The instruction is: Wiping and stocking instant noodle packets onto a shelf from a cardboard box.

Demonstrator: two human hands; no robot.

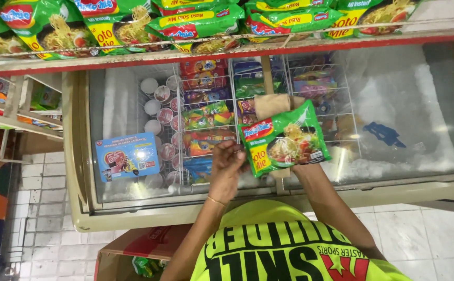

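Observation:
A green instant-noodle packet [284, 138] is held flat over the glass lid of a chest freezer [133, 211]. My left hand [227, 165], with a thin bracelet at the wrist, pinches the packet's left edge with curled fingers. My right hand [301, 170] grips the packet from below. Its fingers are hidden behind the packet, and only the wrist and forearm show. Just beyond the packet's top edge sits a tan wrapped piece [271, 104] on the lid's middle bar.
Inside the freezer are wire baskets of colourful ice-cream wrappers [208, 117], round cups [153, 106] and frost [393, 83]. A blue sticker [127, 156] lies on the lid. More green noodle packets [195, 23] fill a red-edged shelf above. An open cardboard box [133, 255] stands on the tiled floor.

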